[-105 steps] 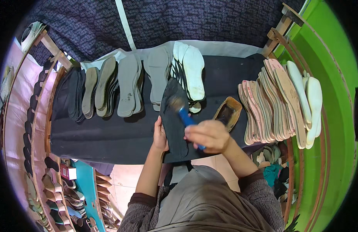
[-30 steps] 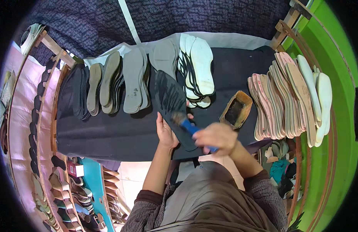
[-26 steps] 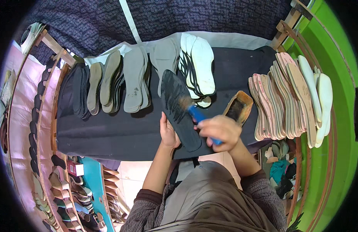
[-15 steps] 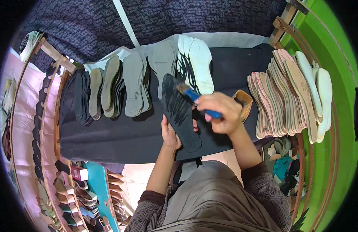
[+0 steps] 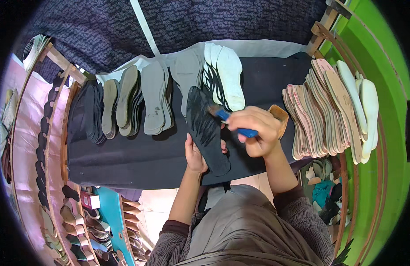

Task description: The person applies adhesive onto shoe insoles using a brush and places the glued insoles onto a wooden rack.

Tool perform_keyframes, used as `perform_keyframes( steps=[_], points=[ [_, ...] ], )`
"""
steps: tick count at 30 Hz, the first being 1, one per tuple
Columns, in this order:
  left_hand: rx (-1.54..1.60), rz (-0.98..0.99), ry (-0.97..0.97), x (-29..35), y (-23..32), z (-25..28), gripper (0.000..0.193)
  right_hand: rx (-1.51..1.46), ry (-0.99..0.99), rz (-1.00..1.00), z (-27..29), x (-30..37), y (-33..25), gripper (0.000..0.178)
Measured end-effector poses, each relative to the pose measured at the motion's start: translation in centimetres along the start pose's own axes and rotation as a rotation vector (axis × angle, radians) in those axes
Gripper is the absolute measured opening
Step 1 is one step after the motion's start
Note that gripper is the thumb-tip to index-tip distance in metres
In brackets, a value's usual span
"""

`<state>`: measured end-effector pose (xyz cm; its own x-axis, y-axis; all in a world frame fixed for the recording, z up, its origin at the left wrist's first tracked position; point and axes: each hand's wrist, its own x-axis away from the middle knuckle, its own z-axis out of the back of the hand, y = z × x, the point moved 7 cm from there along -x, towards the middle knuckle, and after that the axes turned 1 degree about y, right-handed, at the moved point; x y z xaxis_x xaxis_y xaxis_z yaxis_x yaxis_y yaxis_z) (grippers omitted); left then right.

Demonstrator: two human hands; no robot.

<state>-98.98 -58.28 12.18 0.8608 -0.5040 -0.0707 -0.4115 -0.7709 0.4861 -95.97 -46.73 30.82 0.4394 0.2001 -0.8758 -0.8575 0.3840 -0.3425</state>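
Note:
A black shoe insole (image 5: 208,137) is held tilted over the dark cloth-covered table (image 5: 116,162), its toe end pointing away from me. My left hand (image 5: 196,155) grips it from beneath, thumb on the left edge and fingertips showing at the right edge. Dark wet-looking streaks cover the insole's upper half. In my right hand (image 5: 256,131) is a paintbrush (image 5: 247,132) with a blue handle, its brown bristles touching the insole's surface near the right edge. Partly hidden behind that hand stands an open tan container (image 5: 279,116); its contents do not show.
Stacks of grey insoles (image 5: 154,99), white insoles (image 5: 230,77) and black insoles (image 5: 93,113) line the table's far side. Beige insoles (image 5: 322,111) lie overlapped at the right, beside a green wall (image 5: 397,133). Shelves with shoe parts (image 5: 74,221) stand at lower left.
The brush has moved slightly right and toward me across the insole, my right hand going with it. My left hand and the insole stay nearly in place.

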Motion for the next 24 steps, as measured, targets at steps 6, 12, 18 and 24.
perform_keyframes(
  steps=[6,12,18,24],
  points=[
    [0.039,-0.012,-0.061,-0.3,0.0,-1.1,0.074,0.033,0.06,0.108,-0.8,-1.2,0.0,0.01],
    [-0.001,0.025,0.04,-0.1,0.2,-0.4,0.073,-0.059,-0.003,-0.022,-0.5,-0.8,-0.5,0.022],
    [0.081,-0.025,-0.153,-0.1,0.3,-0.2,0.071,0.021,0.021,0.064,-0.9,-0.8,0.0,0.018],
    [0.048,-0.027,0.038,0.1,0.7,-0.3,0.064,-0.065,-0.143,0.164,-2.9,0.5,-2.5,0.017]
  ],
)
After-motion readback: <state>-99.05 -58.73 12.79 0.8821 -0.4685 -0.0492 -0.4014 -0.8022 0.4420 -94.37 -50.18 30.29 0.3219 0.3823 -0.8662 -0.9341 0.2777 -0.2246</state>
